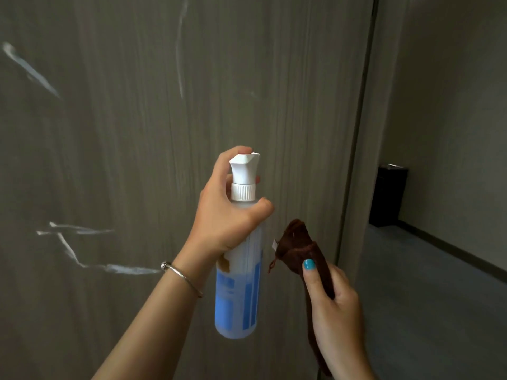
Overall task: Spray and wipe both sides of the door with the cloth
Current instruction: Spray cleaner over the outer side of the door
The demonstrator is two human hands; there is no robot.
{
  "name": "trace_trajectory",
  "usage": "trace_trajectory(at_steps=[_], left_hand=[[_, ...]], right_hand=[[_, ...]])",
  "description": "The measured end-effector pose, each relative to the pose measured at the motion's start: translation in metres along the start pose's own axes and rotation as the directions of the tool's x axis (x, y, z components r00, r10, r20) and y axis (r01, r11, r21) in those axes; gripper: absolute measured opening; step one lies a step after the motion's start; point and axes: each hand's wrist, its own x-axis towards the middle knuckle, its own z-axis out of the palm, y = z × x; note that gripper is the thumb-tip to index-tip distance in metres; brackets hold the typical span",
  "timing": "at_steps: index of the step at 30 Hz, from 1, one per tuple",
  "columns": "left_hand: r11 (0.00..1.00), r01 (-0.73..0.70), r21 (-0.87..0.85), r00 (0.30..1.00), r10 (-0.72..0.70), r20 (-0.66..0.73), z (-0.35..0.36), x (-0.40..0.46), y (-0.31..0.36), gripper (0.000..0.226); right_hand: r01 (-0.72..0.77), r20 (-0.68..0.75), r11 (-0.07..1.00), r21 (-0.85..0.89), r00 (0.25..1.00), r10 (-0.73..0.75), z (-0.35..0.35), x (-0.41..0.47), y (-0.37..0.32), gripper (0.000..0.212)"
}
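While left hand [219, 215] grips one spray bottle [238, 292], right hand [333, 303] grasps one cloth [301, 245] before one door [137, 133]

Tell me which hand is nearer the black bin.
Right. The right hand, holding the cloth, is nearer the bin; the left hand, gripping the bottle, is farther left.

We see dim, flat, greenish light with no hard shadows. White streaks [27, 67] far left of the fingers [241, 150] smear with blur; the hands stay fairly sharp. Straight lines bow near the frame's edges.
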Motion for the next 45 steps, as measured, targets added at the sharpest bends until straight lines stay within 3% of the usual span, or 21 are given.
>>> trace_trajectory(at_steps=[12, 19, 23, 32, 37, 39, 42, 45], left_hand=[[0.984, 0.110, 0.143, 0.993, -0.101, -0.068, -0.051, 0.126, 0.150, 0.061], [0.958, 0.194, 0.211, 0.976, -0.167, -0.140, -0.072, 0.163, 0.209, 0.064], [0.956, 0.191, 0.221, 0.975, -0.159, -0.157, -0.078, 0.186, 0.238, 0.066], [0.967, 0.130, 0.218, 0.987, -0.106, -0.120, -0.078, 0.241, 0.296, 0.067], [0.980, 0.117, 0.162, 0.989, -0.100, -0.109, -0.072, 0.274, 0.323, 0.062], [0.982, 0.094, 0.162, 0.992, -0.078, -0.099, -0.070, 0.286, 0.332, 0.061], [0.984, 0.072, 0.162, 0.992, -0.053, -0.118, -0.069, 0.306, 0.339, 0.061], [0.989, 0.050, 0.137, 0.989, -0.030, -0.142, -0.071, 0.327, 0.340, 0.060]], right_hand=[[-0.091, 0.054, 0.993, 0.071, 0.995, 0.088, -0.001, 0.054, -0.218, 0.004], [-0.153, 0.116, 0.987, 0.045, 0.982, 0.147, -0.005, 0.067, -0.308, 0.006], [-0.175, 0.179, 0.984, 0.045, 0.970, 0.164, -0.008, 0.084, -0.353, 0.022], [-0.176, 0.212, 0.982, 0.075, 0.965, 0.157, -0.018, 0.123, -0.419, 0.006], [-0.118, 0.201, 0.990, 0.080, 0.974, 0.100, -0.023, 0.132, -0.439, 0.031], [-0.110, 0.181, 0.991, 0.079, 0.979, 0.094, -0.024, 0.134, -0.445, 0.027], [-0.128, 0.167, 0.989, 0.073, 0.979, 0.114, -0.023, 0.138, -0.455, 0.005], [-0.114, 0.153, 0.990, 0.078, 0.983, 0.101, -0.019, 0.143, -0.462, 0.003]])
